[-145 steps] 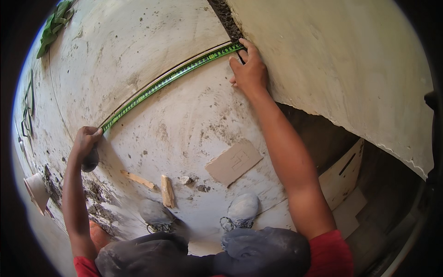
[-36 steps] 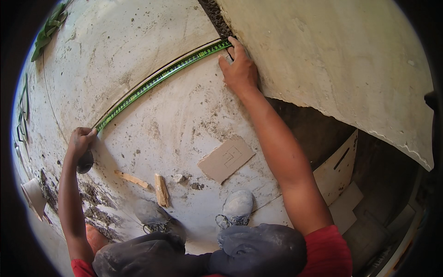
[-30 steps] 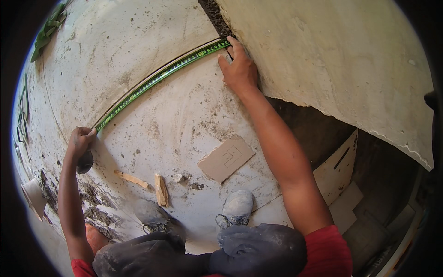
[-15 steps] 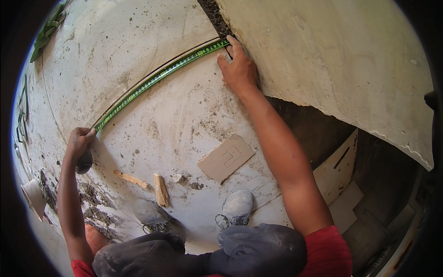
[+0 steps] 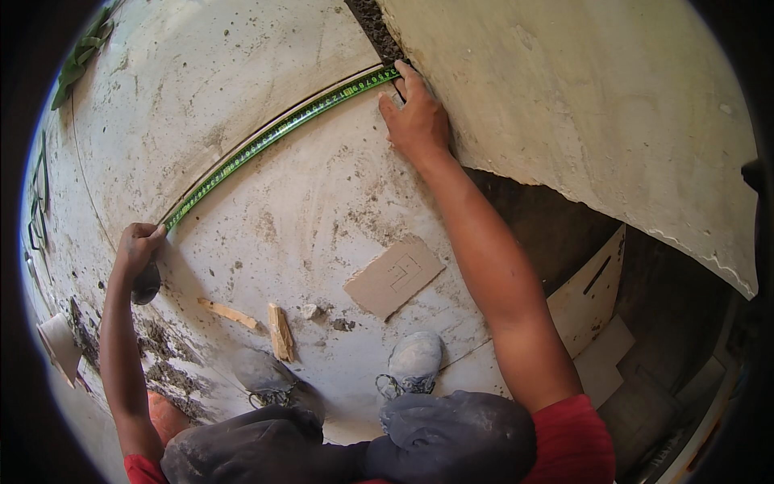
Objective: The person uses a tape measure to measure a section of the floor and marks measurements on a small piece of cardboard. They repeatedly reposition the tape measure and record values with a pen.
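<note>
A green tape measure (image 5: pixel 278 131) is stretched across the pale, dirt-marked board surface (image 5: pixel 282 210), along a thin dark line. At its left end my left hand (image 5: pixel 138 248) is closed on the tape, thumb on top, and a dark rounded object (image 5: pixel 146 285), perhaps the tape's case, shows below the fist. My right hand (image 5: pixel 419 117) grips the tape's far right end, where it meets the edge of a large pale sheet (image 5: pixel 580 105). Its fingertips bend over the tape and the thumb stands apart. The tape's tip is hidden by the fingers.
Between tape and my shoes lie a cardboard piece (image 5: pixel 395 278) with drawn lines, two wood scraps (image 5: pixel 280 332) and a small stone (image 5: pixel 310 310). A white roll (image 5: pixel 58 339) sits at far left, green leaves (image 5: pixel 76 64) at upper left. A dark gap (image 5: pixel 532 218) opens beneath the sheet.
</note>
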